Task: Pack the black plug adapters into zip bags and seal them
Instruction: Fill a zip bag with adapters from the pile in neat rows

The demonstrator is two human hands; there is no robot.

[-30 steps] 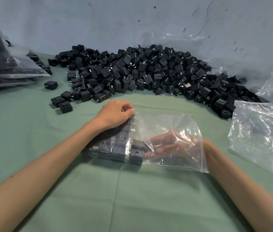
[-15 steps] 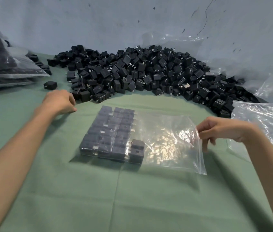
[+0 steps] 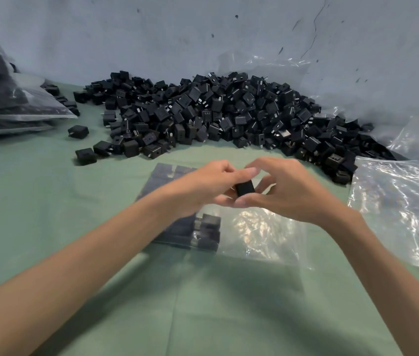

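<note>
A clear zip bag (image 3: 259, 235) lies flat on the green cloth in the middle, its left part filled with rows of black plug adapters (image 3: 207, 231). Above the bag my left hand (image 3: 211, 183) and my right hand (image 3: 285, 188) meet, and both pinch one black adapter (image 3: 245, 188) between fingers and thumbs. A large heap of loose black adapters (image 3: 216, 111) stretches along the wall behind. The hands and forearms hide much of the bag's packed part.
Filled bags (image 3: 3, 98) are stacked at the far left. A pile of empty clear bags (image 3: 403, 209) lies at the right. A few stray adapters (image 3: 85, 155) sit on the cloth left of the heap. The grey wall closes the back.
My left hand came back from the stray adapters at the left with an adapter. My right hand left the bag's mouth and rose to meet it over the bag.
</note>
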